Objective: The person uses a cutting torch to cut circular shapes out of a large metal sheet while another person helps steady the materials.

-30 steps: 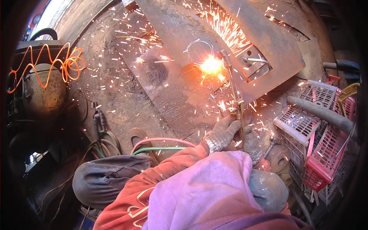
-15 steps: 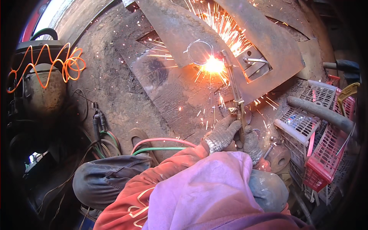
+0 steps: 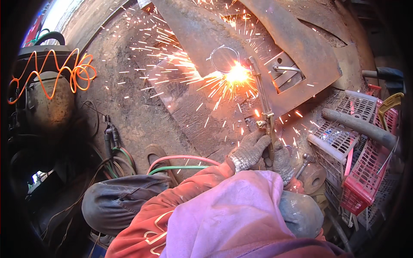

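A cutting torch point(image 3: 261, 92) stands between my gloved hands, its head close above a rusty steel plate point(image 3: 202, 38). My left hand point(image 3: 250, 149) wraps its fingers round the torch body near the valves. Just right of it, my right hand point(image 3: 282, 161) closes on the rear of the torch handle. Both wear grey knitted gloves. Bright glare point(image 3: 238, 74) hides the torch tip and the plate's edge beneath it. A drawn chalk circle point(image 3: 225, 59) lies beside the glare, and sparks spray mostly left and toward me.
Plastic crates point(image 3: 361, 185) stand at the right with a metal pipe point(image 3: 359, 124) across them. A hammer point(image 3: 304, 163) lies near my right knee. Red and green hoses point(image 3: 185, 162) run left of my arm. An orange coiled hose point(image 3: 51, 77) is at far left.
The spark spray has shifted from mostly up and right of the glare to mostly left and nearer me. My hands and the torch have hardly moved.
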Demonstrator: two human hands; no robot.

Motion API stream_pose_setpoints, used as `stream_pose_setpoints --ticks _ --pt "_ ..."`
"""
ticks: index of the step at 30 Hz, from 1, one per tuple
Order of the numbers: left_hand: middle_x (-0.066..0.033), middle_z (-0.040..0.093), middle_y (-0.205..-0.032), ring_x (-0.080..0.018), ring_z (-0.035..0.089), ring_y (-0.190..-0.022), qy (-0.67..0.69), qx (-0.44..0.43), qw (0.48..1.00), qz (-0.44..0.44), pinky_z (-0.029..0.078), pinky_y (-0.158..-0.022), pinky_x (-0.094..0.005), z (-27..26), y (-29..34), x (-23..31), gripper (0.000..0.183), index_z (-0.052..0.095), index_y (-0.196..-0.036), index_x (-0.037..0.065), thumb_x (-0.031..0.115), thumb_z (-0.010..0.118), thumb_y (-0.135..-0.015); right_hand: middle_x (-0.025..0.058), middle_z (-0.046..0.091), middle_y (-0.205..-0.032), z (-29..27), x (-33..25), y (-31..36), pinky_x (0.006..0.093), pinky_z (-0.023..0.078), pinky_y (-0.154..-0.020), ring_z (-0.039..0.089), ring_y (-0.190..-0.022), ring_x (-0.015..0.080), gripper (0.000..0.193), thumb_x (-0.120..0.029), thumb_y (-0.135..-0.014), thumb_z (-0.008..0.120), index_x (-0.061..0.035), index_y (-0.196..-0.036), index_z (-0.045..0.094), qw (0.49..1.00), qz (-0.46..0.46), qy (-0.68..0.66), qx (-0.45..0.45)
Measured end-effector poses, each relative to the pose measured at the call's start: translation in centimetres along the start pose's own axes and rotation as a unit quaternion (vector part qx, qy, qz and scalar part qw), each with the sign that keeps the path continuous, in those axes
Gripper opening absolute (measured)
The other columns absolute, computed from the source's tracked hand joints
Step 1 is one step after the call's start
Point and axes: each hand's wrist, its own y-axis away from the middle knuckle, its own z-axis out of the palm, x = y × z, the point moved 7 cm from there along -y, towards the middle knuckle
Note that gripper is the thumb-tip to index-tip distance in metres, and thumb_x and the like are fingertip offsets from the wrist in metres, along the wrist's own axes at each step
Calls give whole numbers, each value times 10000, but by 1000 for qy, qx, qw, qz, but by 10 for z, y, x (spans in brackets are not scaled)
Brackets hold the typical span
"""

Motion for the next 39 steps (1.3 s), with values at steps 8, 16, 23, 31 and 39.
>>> stream_pose_setpoints --ticks 8,16,23,31,39 --pt "-136 681 -978 -203 633 -875 -55 19 998 14 511 -798 -349 -3 0 5 322 619 -1168 6 253 570 -966 7 645 -793 -4 8 -3 233 437 -522 557 -624 81 476 -467 -1022 435 -44 -1048 653 1000 14 -7 11" --pt "-130 677 -1009 -193 630 -906 -63 13 998 5 503 -840 -337 -3 -1 2 341 603 -1216 14 248 570 -971 9 645 -788 -2 0 -1 237 439 -524 557 -627 84 478 -467 -1023 433 -44 -1028 657 999 -5 36 11" --pt "-102 678 -1015 -166 620 -887 14 -7 1000 -18 507 -808 -316 1 0 9 339 597 -1219 -1 239 558 -982 16 654 -826 0 -6 -2 232 465 -554 575 -657 88 485 -481 -1012 454 -41 -1080 646 997 -9 75 -9" --pt "-92 675 -943 -162 617 -814 15 -6 1000 -20 512 -747 -316 -1 -2 2 321 611 -1185 -11 230 558 -979 24 655 -890 8 -13 -1 233 480 -579 595 -715 95 473 -476 -1001 489 -43 -1131 626 999 -12 46 -19" --pt "-122 681 -985 -174 632 -877 -33 17 999 -5 514 -783 -331 -4 1 13 342 603 -1199 -1 254 569 -973 33 659 -879 4 -10 -1 241 493 -597 601 -714 107 471 -471 -1001 490 -37 -1122 629 998 8 61 -30"
